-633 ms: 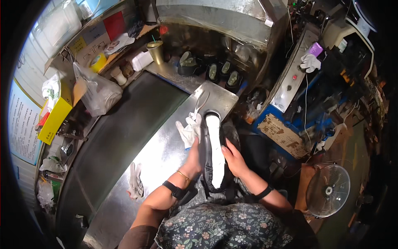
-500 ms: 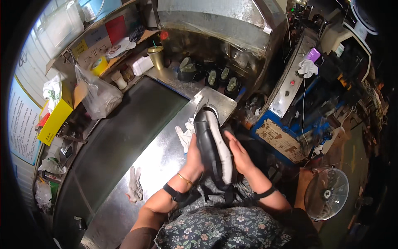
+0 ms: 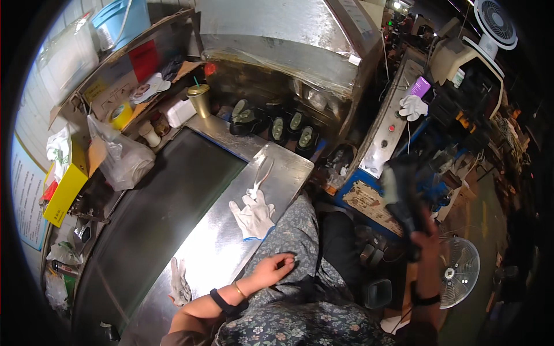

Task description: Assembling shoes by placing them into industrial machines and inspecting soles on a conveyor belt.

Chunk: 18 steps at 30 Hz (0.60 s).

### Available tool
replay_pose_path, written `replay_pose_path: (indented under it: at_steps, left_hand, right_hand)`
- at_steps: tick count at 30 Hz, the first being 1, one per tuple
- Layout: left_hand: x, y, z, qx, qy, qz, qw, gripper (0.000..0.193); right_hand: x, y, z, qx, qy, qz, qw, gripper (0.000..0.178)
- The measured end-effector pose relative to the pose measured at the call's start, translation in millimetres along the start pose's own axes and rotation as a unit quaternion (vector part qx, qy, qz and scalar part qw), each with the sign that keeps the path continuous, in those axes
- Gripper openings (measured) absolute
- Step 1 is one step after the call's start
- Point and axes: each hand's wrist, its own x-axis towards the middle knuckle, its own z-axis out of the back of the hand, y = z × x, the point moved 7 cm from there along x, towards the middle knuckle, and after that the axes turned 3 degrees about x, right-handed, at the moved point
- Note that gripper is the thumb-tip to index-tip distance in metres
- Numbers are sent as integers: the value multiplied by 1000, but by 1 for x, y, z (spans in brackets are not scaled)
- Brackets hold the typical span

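A black shoe with a pale sole (image 3: 400, 193), smeared by motion, is out at the right. My right hand (image 3: 425, 235) grips its lower end, and the fingers are blurred. Over the apron on my lap rests my left hand (image 3: 272, 270), its fingers loosely bent with a gap to the thumb and nothing visible in them. A pale work glove (image 3: 253, 216) with a blue cuff edge lies on the metal table (image 3: 210, 236) beyond that hand. Metal tongs or scissors (image 3: 264, 173), whose kind I cannot make out, lie just past the glove. Another crumpled glove (image 3: 180, 281) is near my left forearm.
A dark conveyor belt (image 3: 167, 202) runs along the table's left. Several black shoe-like pieces (image 3: 277, 127) stand by the metal hood (image 3: 277, 46), near a gold cup (image 3: 199, 101). A control panel machine (image 3: 384, 124) and a floor fan (image 3: 459, 273) are at the right.
Both hands were around the shoe in front of me. My left hand has let go and dropped to my lap; my right has swung the shoe out to the right, uncovering the glove.
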Motion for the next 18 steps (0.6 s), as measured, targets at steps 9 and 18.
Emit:
replay_pose_path:
  at_steps: [9, 18]
  left_hand:
    - [4, -3, -1, 23, -92, -86, 992, 15]
    - [4, -5, -1, 14, -113, -68, 991, 13]
  right_hand:
    - [122, 108, 176, -398, -232, 201, 865, 72]
    - [186, 99, 227, -462, -287, 64, 837, 77]
